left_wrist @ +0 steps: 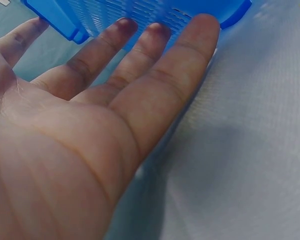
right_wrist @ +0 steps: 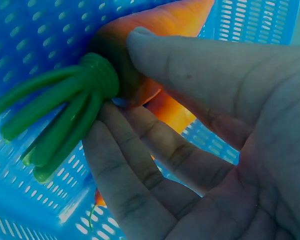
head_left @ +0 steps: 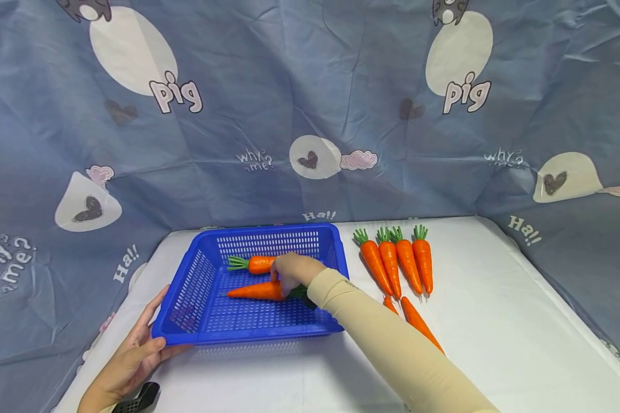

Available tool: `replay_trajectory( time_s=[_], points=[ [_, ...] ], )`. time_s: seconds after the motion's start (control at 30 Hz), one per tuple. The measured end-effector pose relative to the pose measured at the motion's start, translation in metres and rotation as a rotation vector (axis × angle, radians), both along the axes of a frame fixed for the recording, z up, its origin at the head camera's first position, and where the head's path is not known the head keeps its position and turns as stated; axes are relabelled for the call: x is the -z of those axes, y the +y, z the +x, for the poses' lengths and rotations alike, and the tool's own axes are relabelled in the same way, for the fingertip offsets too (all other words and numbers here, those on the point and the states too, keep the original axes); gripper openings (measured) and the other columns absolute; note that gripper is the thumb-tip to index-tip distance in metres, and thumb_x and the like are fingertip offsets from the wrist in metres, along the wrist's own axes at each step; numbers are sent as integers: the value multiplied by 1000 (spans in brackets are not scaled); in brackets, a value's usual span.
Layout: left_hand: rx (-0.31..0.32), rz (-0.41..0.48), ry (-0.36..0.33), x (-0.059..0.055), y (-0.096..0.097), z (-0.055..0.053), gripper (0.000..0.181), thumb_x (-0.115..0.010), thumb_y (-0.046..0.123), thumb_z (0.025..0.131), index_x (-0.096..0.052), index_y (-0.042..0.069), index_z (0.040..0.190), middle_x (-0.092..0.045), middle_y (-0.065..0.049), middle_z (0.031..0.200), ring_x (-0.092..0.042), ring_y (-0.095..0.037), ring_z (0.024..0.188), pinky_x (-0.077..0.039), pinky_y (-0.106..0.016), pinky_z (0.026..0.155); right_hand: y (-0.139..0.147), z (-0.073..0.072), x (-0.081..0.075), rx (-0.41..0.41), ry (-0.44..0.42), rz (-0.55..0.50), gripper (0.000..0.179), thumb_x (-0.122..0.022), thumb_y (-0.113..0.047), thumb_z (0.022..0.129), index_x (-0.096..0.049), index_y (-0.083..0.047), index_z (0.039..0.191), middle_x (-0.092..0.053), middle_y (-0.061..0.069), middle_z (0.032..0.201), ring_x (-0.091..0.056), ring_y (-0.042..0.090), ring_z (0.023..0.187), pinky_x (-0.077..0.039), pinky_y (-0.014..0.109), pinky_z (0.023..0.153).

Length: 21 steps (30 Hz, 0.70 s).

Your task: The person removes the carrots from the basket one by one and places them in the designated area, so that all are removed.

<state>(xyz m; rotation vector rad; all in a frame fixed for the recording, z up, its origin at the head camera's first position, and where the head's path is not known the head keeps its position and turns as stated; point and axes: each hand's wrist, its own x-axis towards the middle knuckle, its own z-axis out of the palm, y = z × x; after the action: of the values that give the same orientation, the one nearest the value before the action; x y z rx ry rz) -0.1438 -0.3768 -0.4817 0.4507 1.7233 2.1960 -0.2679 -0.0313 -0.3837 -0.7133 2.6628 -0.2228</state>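
A blue perforated plastic basket (head_left: 248, 330) stands on the white table with orange carrots inside. My right hand (head_left: 294, 272) reaches into it and pinches a carrot (head_left: 258, 291) near its leafy end, thumb on one side and fingers on the other. The carrot's green top (right_wrist: 65, 110) shows in the right wrist view. Behind it lies another carrot (head_left: 260, 264), partly hidden by the hand. At the basket's front left corner is my left hand (head_left: 134, 358), its fingers stretched out and fingertips (left_wrist: 157, 32) against the basket wall.
To the basket's right, several carrots (head_left: 421, 261) lie side by side with green tops away from me. Nearer, another carrot (head_left: 418, 321) and a further one are partly covered by my right sleeve (head_left: 392, 350). A blue-grey printed cloth (head_left: 268, 109) hangs behind the table.
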Motion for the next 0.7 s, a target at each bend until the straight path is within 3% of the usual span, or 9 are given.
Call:
replay_trajectory(
  time_s=[0.2,0.43,0.7],
  points=[
    [-8,-8,-9,0,0,0,83,-45,4,113,-2,46,171,-55,20,155,-65,-13,137,-60,-39,106,2,2,0,4,-20,-9,35,-92,-18,85,-80,-20,118,-76,2,128,-67,18,116,-57,30,96],
    [13,15,3,1,-1,0,82,-43,4,114,-1,46,171,-53,19,158,-64,-14,139,-59,-39,108,4,4,-1,27,-156,-68,32,-93,-20,86,-77,-21,115,-66,-1,116,-57,18,99,-54,25,79],
    [-6,-6,-4,2,-1,-1,82,-44,5,114,-1,45,171,-53,20,157,-64,-13,138,-60,-40,107,7,5,1,-13,-151,-53,33,-94,-23,84,-80,-22,114,-62,-4,109,-57,16,95,-52,22,75]
  ],
)
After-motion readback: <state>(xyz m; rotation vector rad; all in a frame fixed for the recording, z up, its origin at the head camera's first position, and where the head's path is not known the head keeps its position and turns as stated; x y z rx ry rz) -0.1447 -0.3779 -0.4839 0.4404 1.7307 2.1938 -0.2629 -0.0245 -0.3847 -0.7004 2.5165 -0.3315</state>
